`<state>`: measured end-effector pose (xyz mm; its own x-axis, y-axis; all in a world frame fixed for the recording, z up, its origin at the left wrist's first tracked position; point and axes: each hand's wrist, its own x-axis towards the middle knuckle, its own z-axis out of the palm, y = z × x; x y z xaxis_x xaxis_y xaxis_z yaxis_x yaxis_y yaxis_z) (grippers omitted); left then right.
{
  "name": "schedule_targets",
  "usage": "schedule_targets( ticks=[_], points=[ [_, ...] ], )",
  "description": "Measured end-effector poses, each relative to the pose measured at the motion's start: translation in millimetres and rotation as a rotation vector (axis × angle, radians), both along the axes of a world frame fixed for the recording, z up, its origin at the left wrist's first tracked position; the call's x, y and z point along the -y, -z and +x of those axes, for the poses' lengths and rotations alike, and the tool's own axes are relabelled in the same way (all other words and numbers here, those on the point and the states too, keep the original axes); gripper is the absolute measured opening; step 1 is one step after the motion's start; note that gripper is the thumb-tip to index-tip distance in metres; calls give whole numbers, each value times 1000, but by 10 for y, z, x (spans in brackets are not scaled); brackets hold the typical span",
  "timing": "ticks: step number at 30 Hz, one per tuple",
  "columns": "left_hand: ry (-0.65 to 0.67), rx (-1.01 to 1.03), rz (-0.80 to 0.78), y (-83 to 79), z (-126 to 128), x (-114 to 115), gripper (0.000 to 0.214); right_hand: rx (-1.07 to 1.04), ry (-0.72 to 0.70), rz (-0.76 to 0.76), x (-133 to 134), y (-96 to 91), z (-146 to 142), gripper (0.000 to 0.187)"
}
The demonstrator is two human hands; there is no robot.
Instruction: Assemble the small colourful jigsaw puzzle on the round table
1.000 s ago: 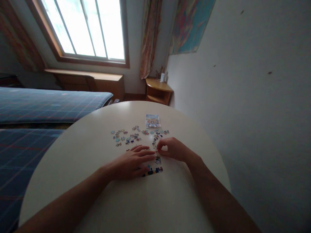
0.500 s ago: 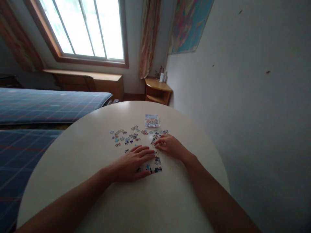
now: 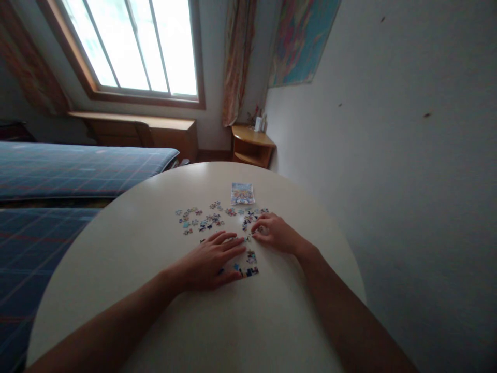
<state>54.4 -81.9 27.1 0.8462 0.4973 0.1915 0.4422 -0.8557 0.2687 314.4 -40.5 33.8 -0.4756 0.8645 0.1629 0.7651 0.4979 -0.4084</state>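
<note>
On the pale round table [image 3: 240, 331], we see jigsaw pieces [image 3: 212, 223] lying loose in small groups, most of them left of centre. The left hand [image 3: 213, 261] lies palm down, its fingers extended and slightly spread, over part of a patch of pieces; a dark strip [image 3: 250, 272] of this patch shows beside the thumb. The right hand [image 3: 277, 234] is curled, thumb and forefinger near each other beside a small piece [image 3: 248, 238]; we cannot tell whether they pinch anything. Past the loose pieces we find a printed packet [image 3: 243, 193] lying flat. At left we note a blue plaid mattress [image 3: 89, 168], and beyond it a bright window [image 3: 132, 46].
</note>
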Motion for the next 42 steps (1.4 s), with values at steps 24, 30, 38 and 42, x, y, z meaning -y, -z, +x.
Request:
schedule_targets(
  ticks=[24,30,38,42],
  points=[
    [-1,-29,-5,12,-2,4,53,-23,-121,-207,127,-178,19,23],
    [-3,-26,-17,37,-9,-2,54,-10,-16,-245,119,-189,30,27],
    [-22,1,-72,21,23,2,55,7,-41,-243,121,-168,-30,16],
    [-28,-11,-92,3,35,11,55,-15,-68,-228,134,-155,-85,14]
  ],
)
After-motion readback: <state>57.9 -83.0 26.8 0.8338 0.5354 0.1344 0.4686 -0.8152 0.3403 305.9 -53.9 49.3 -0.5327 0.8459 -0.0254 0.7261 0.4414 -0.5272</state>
